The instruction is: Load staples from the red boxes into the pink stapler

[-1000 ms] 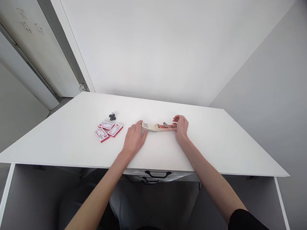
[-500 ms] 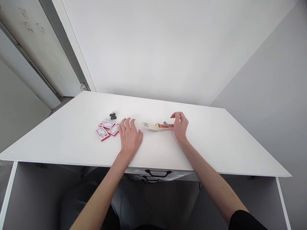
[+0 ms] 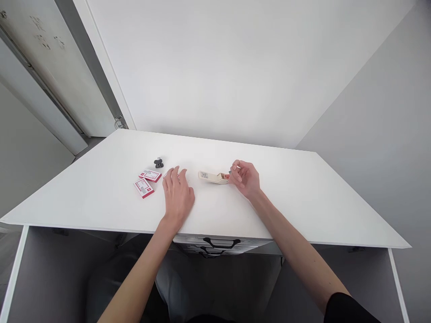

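My left hand (image 3: pixel 177 193) is palm down with bent fingers over a small red-and-white box (image 3: pixel 171 176), mostly hidden beneath them. Two similar boxes, one (image 3: pixel 150 175) behind the other (image 3: pixel 144 188), lie to its left. A cream case (image 3: pixel 211 177) with a square printed label lies unfolded at the middle. My right hand (image 3: pixel 245 179) is at the case's right part, its fingers curled together and covering most of the red interior. What those fingers pinch, if anything, is too small to make out.
A small black object (image 3: pixel 158 163) sits behind the boxes on the white tabletop (image 3: pixel 303 202). A wall (image 3: pixel 208 67) rises behind the table. Drawers with black handles (image 3: pixel 222 243) are below the front edge.
My left hand has shifted slightly left, and the third box has moved right, under its fingers. My right hand has moved left over the case, its fingers now curled inward.
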